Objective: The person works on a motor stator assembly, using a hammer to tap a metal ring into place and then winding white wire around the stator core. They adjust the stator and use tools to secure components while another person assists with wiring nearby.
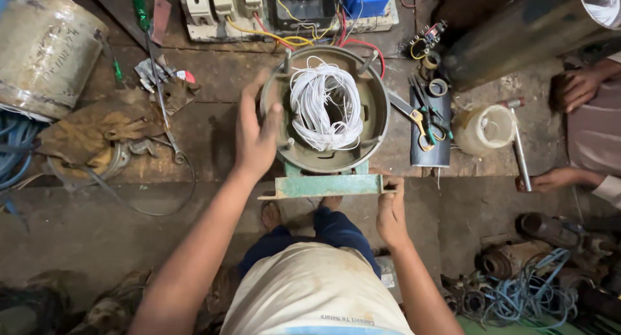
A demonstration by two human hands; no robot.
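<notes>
A round grey-green metal housing (375, 108) stands on a green metal bracket (326, 185) at the bench's front edge. A coil of white wire (323, 105) lies inside it. My left hand (255, 134) rests on the housing's left rim, fingers spread over the edge. My right hand (391, 209) grips the right end of the green bracket below.
Another person's hands (579, 86) rest at the right by a metal rod (521, 157). Scissors and pliers (424, 118) lie on a dark block beside a translucent jar (482, 128). A large drum (45, 47), rags, wires and electrical parts crowd the bench.
</notes>
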